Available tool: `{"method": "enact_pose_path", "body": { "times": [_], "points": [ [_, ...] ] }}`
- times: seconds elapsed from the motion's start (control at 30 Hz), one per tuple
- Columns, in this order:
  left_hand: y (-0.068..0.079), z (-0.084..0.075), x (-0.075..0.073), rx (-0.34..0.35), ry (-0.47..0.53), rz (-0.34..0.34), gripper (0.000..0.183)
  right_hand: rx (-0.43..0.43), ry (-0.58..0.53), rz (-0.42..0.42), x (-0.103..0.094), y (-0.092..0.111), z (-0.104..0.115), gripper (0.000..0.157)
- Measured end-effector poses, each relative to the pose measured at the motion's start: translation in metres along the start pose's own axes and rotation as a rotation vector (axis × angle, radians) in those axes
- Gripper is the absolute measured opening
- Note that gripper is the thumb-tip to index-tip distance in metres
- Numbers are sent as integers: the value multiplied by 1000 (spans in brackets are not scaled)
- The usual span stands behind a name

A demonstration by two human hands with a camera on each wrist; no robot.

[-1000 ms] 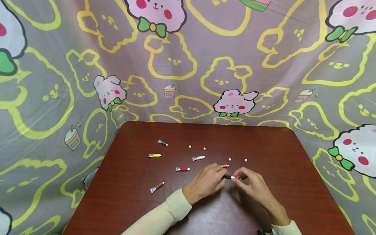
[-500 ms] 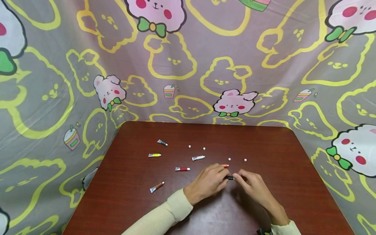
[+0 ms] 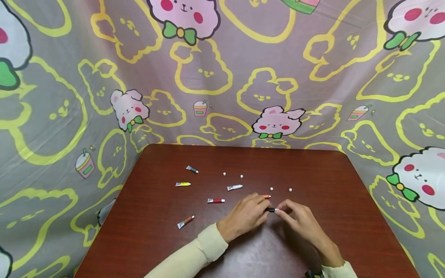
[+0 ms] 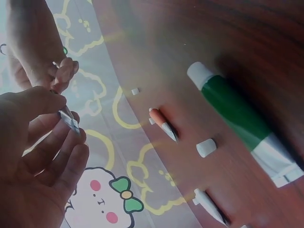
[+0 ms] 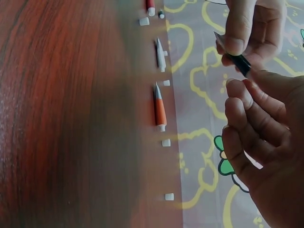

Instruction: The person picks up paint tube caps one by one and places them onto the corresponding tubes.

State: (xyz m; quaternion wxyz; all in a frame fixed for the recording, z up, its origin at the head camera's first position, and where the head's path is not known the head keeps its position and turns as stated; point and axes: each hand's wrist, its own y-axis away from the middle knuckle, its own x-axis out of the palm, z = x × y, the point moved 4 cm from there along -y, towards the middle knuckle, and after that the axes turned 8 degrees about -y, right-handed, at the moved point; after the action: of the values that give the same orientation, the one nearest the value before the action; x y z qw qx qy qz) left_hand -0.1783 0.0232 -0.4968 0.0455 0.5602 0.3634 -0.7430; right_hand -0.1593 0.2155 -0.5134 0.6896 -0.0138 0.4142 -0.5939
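Black tube (image 3: 271,210) held between both hands over the table (image 3: 313,166).
Left to right: yellow tube (image 3: 182,184), brown tube (image 3: 185,222), dark green tube (image 3: 192,169), red tube (image 3: 216,200), two white caps (image 3: 224,173) with the white tube (image 3: 235,187) just nearer – then the left hand (image 3: 244,216), thumb and fingers gripping the black tube's body, partly blocking the orange tube (image 3: 267,197); two more caps (image 3: 271,189) lie just beyond – right hand (image 3: 301,221) pinches its white end.

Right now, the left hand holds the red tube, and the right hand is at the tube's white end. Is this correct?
The colour is wrong: the head view shows the left hand holding the black tube. The right hand is at its white end.
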Motion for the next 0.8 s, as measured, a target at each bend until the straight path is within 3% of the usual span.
{"method": "enact_pose_path", "body": {
  "times": [0.3,0.8],
  "points": [
    [-4,-2,-3,32,-16,-86,10,5,40,12,1,0,0,25],
    [-6,-7,-2,36,-16,-42,12,-21,71,-2,3,-1,3,40]
  ]
}}
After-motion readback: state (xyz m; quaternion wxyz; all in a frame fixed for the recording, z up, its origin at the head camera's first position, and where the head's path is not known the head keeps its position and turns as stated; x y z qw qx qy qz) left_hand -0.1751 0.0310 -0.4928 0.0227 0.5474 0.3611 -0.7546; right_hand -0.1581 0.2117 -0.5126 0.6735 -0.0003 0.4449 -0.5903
